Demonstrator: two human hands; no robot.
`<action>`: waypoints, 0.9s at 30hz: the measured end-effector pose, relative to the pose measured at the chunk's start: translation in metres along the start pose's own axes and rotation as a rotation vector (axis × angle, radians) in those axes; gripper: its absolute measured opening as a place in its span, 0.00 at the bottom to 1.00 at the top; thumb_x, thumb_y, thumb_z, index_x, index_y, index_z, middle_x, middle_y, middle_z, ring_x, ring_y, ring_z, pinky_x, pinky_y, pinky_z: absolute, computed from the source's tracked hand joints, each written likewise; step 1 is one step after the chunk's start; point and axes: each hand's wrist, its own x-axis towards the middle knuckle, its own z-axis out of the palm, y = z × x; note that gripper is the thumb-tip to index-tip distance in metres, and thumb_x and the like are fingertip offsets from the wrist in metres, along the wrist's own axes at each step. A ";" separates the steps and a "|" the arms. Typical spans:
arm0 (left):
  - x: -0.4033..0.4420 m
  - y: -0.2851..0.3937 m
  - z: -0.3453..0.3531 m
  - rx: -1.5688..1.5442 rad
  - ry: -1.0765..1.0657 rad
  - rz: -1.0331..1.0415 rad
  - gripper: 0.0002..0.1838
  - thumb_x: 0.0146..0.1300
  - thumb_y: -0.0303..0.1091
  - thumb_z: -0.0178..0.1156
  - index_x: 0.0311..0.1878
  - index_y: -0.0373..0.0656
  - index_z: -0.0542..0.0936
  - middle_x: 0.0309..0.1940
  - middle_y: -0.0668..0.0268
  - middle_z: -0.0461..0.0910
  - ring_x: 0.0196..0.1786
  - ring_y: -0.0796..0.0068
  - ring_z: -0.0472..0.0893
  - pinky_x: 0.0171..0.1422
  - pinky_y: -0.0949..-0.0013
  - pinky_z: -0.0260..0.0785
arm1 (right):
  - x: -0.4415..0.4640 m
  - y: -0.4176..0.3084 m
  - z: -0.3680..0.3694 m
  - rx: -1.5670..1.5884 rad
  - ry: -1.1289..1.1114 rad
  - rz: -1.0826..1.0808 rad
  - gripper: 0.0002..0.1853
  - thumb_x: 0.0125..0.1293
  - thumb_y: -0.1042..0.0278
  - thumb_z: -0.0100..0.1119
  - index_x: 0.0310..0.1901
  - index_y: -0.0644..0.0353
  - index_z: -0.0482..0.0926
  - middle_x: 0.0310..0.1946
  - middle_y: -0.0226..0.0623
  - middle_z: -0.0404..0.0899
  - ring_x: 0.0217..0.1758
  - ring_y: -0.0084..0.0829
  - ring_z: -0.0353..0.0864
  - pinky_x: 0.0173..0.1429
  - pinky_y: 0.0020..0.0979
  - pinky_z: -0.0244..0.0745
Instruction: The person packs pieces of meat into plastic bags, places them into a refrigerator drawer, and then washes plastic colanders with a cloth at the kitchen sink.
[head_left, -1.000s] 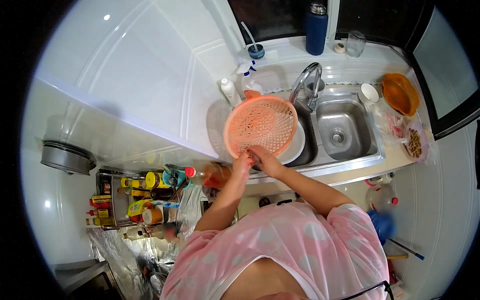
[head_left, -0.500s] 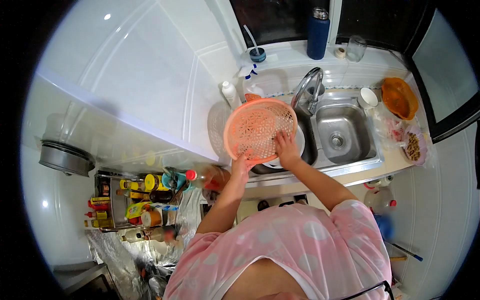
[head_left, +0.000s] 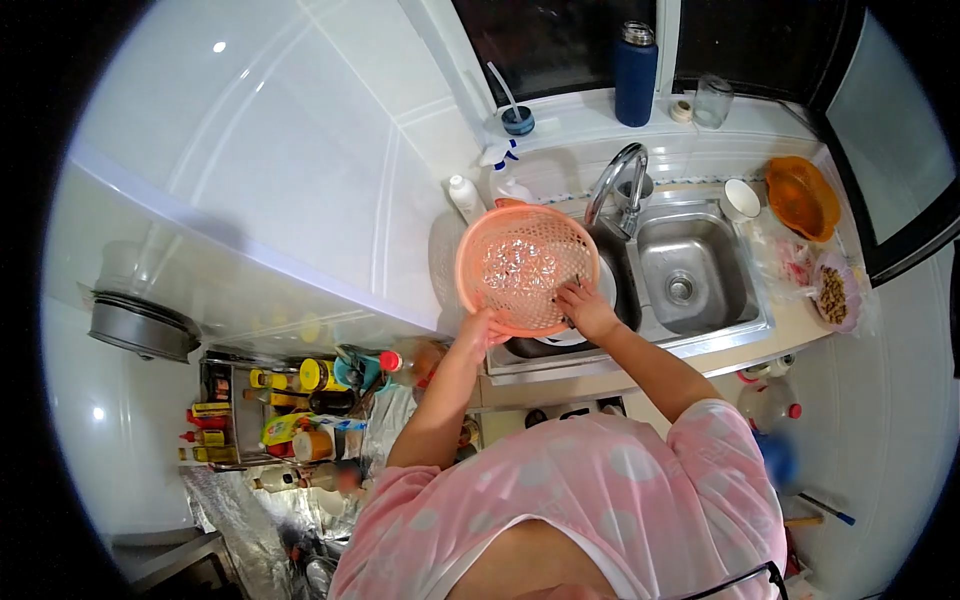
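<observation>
An orange perforated plastic basket is held over the left sink basin, tilted so that its inside shows. My left hand grips its near left rim. Inside the basket's lower right part, my right hand touches the mesh with bent fingers; a small dark thing shows at the fingertips, too small to name. Behind the basket, a white bowl is partly hidden in the left basin. The chrome faucet rises just right of the basket.
The right sink basin has a drain. Beyond it stand a white bowl, an orange dish and a dish of brown pieces. Spray and white bottles stand behind the basket. Left: a large bottle and a condiment rack.
My right hand has moved from beside my left hand to the basket's right part, and its fingers have since bent. The basket has shifted slightly right in view.
</observation>
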 end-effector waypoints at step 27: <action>-0.015 -0.032 0.041 -0.210 -0.178 0.138 0.27 0.67 0.40 0.33 0.63 0.29 0.55 0.59 0.44 0.66 0.59 0.48 0.71 0.65 0.51 0.63 | 0.042 -0.010 -0.032 -0.032 -0.257 0.021 0.20 0.65 0.57 0.45 0.58 0.48 0.72 0.63 0.37 0.64 0.69 0.36 0.58 0.73 0.50 0.38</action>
